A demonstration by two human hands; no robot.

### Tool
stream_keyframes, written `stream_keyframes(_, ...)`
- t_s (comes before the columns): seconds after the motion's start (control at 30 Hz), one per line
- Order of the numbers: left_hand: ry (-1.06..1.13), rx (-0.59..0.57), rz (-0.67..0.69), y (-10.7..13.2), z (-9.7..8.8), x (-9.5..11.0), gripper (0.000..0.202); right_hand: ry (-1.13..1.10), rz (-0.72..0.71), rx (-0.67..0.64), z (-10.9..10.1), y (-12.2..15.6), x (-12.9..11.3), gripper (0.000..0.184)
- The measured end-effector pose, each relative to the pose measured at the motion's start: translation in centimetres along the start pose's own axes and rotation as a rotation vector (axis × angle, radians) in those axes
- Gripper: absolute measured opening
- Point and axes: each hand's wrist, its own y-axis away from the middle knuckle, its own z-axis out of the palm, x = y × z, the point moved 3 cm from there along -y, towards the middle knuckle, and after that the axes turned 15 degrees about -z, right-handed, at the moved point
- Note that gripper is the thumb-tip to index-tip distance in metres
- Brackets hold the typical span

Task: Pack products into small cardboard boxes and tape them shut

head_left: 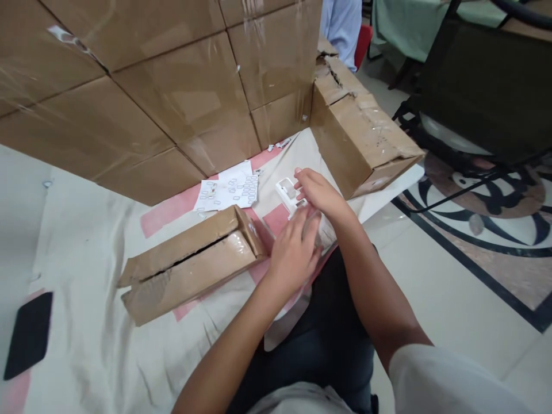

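A white plastic frame-like piece with rectangular openings (286,191) lies on the cloth-covered surface in front of me. My right hand (318,191) reaches over its right side, fingers slightly bent and apart. They are at the piece's edge, but contact is hard to make out. Just below, my left hand (295,248) stretches its fingers toward the near end of the same piece, spread and palm down. Part of the piece is hidden behind both hands. To its left lies a white paper sheet (228,188) with small printed outlines and a few tiny bits on it.
A long cardboard box (190,267) lies left of my hands, and another taped box (366,132) stands to the right. Behind rises a wall of taped cardboard (185,98). A black flat object (28,334) is at far left. A dark chair (478,86) and a person's sleeve (342,26) are beyond.
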Motion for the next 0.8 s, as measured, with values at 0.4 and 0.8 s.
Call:
stream_keyframes(0.4, 0.319, 0.210, -0.391, -6.8, 7.1, -7.6, 0.111, -0.390, 0.196, 0.227, -0.1, -0.5, 1.2, 0.051)
stream_keyframes(0.8, 0.284, 0.202, -0.434, -6.9, 6.7, -7.1, 0.103, -0.516, 0.208, 0.456, -1.0, 3.0, -0.7, 0.038)
